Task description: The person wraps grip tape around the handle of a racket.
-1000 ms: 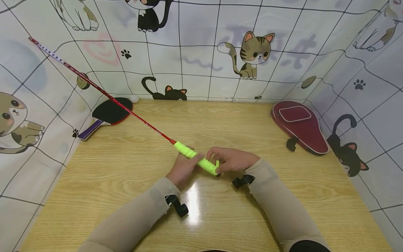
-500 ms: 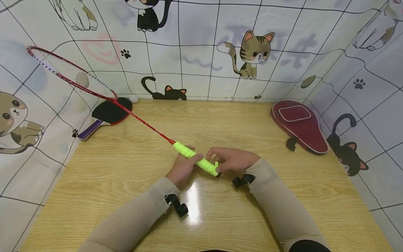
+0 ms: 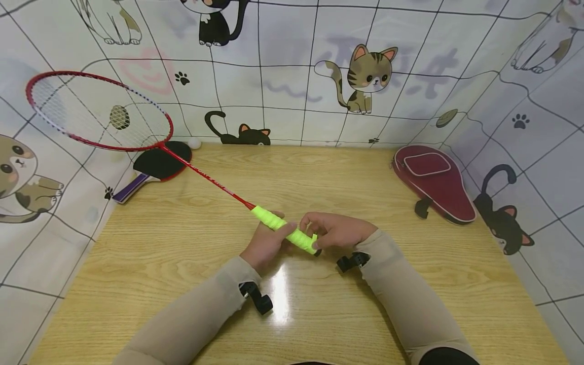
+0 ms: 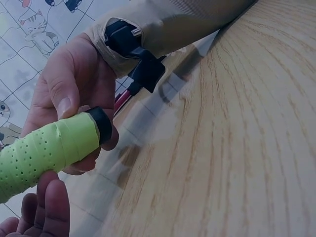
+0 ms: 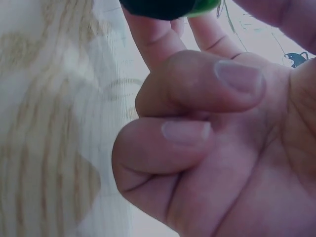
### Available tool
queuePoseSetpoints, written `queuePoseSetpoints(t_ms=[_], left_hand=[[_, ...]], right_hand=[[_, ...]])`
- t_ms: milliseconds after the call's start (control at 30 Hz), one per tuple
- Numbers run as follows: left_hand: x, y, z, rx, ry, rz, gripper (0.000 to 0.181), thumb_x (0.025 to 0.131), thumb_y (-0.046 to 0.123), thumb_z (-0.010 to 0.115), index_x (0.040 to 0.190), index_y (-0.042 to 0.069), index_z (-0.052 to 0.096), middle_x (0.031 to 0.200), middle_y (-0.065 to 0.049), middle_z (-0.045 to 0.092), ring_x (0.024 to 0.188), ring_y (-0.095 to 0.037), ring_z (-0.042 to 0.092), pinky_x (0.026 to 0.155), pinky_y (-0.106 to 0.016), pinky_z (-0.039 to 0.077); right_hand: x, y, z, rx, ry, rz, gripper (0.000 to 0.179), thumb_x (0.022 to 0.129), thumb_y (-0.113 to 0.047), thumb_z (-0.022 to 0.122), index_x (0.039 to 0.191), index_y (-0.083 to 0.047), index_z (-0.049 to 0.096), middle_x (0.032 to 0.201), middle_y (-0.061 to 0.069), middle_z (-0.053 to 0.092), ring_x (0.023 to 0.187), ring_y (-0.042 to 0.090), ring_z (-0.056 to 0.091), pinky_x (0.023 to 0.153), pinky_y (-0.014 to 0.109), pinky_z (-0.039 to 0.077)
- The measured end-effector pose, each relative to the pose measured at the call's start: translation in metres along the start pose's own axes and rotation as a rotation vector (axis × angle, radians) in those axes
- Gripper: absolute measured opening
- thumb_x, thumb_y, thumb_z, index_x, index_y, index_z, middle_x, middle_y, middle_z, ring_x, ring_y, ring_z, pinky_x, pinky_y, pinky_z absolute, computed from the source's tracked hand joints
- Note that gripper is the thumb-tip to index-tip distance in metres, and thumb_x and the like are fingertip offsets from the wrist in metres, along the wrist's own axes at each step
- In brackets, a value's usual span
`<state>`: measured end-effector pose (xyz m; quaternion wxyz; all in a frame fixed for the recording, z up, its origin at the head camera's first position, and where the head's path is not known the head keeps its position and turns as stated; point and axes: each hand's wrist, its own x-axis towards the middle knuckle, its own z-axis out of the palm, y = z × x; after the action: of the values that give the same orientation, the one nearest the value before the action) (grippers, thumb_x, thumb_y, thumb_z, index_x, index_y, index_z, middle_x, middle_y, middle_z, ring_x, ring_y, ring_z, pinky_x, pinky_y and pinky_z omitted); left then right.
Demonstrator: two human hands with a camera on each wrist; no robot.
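A red and white badminton racket (image 3: 205,176) slants from the front middle up to the far left, strung face showing. Yellow-green perforated grip tape (image 4: 54,145) is wrapped round its handle, which ends in a black butt cap (image 4: 100,124). My left hand (image 3: 264,246) holds the handle midway, thumb on top and fingers beneath. At the butt end, my right hand (image 3: 339,230) pinches the tape, where a short flap stands up beside the thumb. In the right wrist view two curled fingers (image 5: 197,89) fill the middle, and the handle shows only at the top edge.
A table tennis bat (image 3: 161,161), black-faced with a purple handle, lies at the back left under the racket's line. A white ball (image 3: 194,143) sits beside it. The dark red bat case (image 3: 433,185) lies at the back right. Cat-print cloth (image 3: 292,76) surrounds the wooden table (image 3: 292,177).
The racket has rolled about its shaft: its head was edge-on one second ago and now shows as a wide oval. Both hands stay in nearly the same place.
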<state>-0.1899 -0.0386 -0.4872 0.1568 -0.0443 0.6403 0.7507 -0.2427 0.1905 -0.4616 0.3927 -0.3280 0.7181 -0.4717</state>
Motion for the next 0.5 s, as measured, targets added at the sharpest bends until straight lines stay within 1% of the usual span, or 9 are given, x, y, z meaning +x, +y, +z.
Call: queuePoseSetpoints(t_ms=[133, 200, 267, 367, 500], left_hand=[[0.0009, -0.0002, 0.0009, -0.009, -0.002, -0.001, 0.061, 0.096, 0.014, 0.072, 0.143, -0.004, 0.038, 0.096, -0.007, 0.066, 0.076, -0.014, 0.066, 0.067, -0.031, 0.058], [0.0014, -0.0007, 0.0012, -0.019, -0.003, 0.0, 0.061, 0.096, 0.012, 0.072, 0.142, -0.004, 0.037, 0.096, -0.007, 0.067, 0.076, -0.014, 0.066, 0.067, -0.031, 0.058], [0.0017, -0.0012, 0.0013, -0.026, -0.001, -0.001, 0.061, 0.095, 0.012, 0.073, 0.142, -0.004, 0.037, 0.096, -0.006, 0.066, 0.076, -0.014, 0.066, 0.067, -0.031, 0.058], [0.002, -0.0024, 0.0009, -0.03, -0.004, -0.004, 0.061, 0.095, 0.014, 0.074, 0.141, -0.003, 0.037, 0.096, -0.005, 0.065, 0.075, -0.014, 0.065, 0.066, -0.031, 0.058], [0.0024, -0.0036, 0.0004, -0.021, -0.018, -0.001, 0.06, 0.097, 0.017, 0.074, 0.138, -0.003, 0.037, 0.096, -0.004, 0.065, 0.076, -0.013, 0.066, 0.065, -0.031, 0.059]], right_hand=[[-0.0011, 0.0005, -0.0021, 0.001, 0.0, 0.011, 0.036, 0.098, 0.002, 0.06, 0.131, -0.008, 0.051, 0.118, 0.013, 0.071, 0.107, 0.026, 0.067, 0.091, 0.042, 0.055], [-0.0011, 0.0008, -0.0025, 0.007, -0.004, 0.008, 0.035, 0.099, 0.004, 0.059, 0.131, -0.008, 0.05, 0.119, 0.012, 0.072, 0.109, 0.026, 0.067, 0.092, 0.042, 0.054], [-0.0011, 0.0012, -0.0022, 0.009, -0.002, 0.005, 0.035, 0.098, 0.004, 0.06, 0.13, -0.008, 0.05, 0.118, 0.011, 0.073, 0.108, 0.026, 0.067, 0.09, 0.041, 0.055], [-0.001, 0.0017, -0.0015, 0.004, 0.003, -0.005, 0.033, 0.097, 0.002, 0.063, 0.126, -0.008, 0.05, 0.112, 0.009, 0.07, 0.101, 0.025, 0.065, 0.083, 0.039, 0.056], [-0.0007, 0.0017, -0.001, 0.002, 0.008, -0.011, 0.031, 0.096, 0.002, 0.065, 0.12, -0.008, 0.05, 0.104, 0.008, 0.066, 0.092, 0.022, 0.062, 0.076, 0.037, 0.054]])
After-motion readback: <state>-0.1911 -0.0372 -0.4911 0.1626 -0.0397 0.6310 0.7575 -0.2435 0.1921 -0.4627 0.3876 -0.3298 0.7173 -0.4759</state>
